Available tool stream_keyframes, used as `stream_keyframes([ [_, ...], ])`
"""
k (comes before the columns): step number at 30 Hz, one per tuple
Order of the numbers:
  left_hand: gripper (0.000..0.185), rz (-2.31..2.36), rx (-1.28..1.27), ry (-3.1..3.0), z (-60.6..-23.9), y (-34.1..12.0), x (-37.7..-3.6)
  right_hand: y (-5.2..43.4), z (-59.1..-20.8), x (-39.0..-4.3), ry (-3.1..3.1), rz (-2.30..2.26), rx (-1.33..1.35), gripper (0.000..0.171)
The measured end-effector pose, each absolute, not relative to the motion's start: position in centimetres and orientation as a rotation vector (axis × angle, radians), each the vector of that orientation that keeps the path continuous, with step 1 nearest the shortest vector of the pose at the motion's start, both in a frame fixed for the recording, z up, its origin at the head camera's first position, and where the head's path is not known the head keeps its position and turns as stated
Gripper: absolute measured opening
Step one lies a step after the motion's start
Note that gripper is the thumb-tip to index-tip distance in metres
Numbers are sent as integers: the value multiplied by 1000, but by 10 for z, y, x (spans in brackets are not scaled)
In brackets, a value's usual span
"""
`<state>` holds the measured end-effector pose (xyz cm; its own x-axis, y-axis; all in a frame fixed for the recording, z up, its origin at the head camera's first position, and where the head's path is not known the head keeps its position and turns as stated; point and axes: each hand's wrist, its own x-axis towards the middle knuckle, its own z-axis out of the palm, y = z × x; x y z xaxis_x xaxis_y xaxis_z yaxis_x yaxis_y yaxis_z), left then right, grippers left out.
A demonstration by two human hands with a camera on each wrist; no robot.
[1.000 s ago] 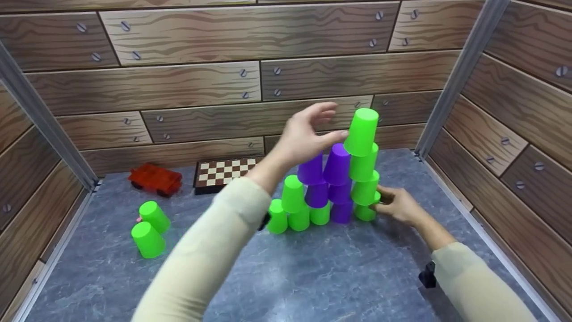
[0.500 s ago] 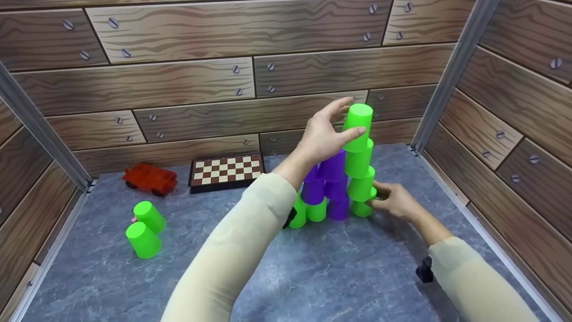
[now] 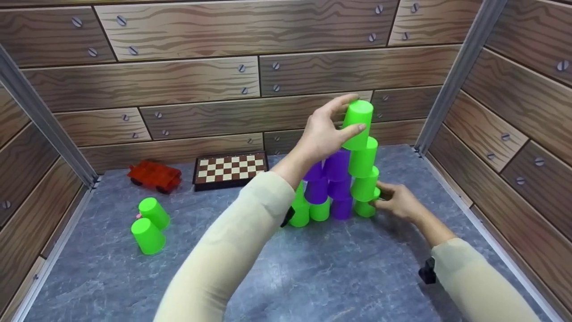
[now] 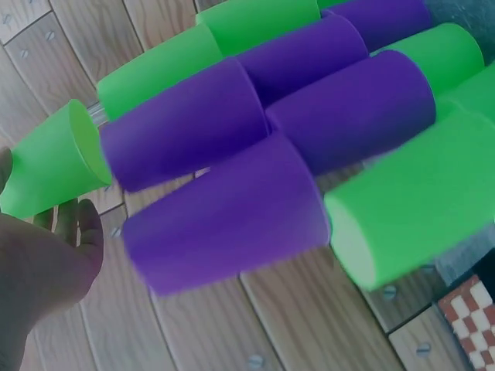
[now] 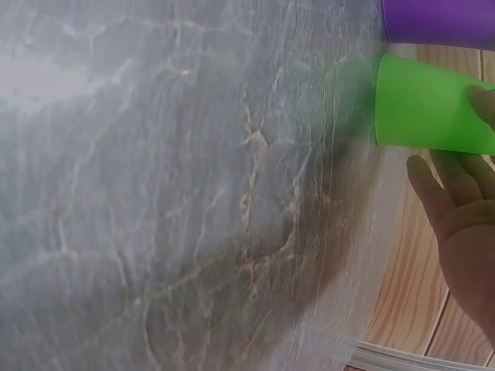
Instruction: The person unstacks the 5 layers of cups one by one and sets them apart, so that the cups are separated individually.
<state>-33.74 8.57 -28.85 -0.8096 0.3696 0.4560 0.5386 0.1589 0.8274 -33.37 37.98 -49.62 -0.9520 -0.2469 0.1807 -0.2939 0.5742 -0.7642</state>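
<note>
Head view: left hand [image 3: 324,132] fingers pinch top green cup [image 3: 358,124].

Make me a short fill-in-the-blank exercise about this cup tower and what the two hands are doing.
1. The left hand grips the top cup, whose colour is ____.
2. The right hand touches the ____ cup of the green column.
3. Behind the tower, next to the red toy car, lies a ____.
4. Two loose green cups stand on the ____ side of the table.

Missing words: green; bottom; chessboard; left
</note>
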Motion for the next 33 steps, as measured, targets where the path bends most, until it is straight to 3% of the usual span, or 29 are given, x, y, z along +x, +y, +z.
stream_keyframes([
  [17, 66, -1749, -851, -2129, -274, -42, -320, 390, -494, -334, -2798, 1249, 442, 66],
  [33, 66, -1571, -442, -2247, -331, -202, -276, 381, -493, -340, -2819, 1236, 457, 67],
])
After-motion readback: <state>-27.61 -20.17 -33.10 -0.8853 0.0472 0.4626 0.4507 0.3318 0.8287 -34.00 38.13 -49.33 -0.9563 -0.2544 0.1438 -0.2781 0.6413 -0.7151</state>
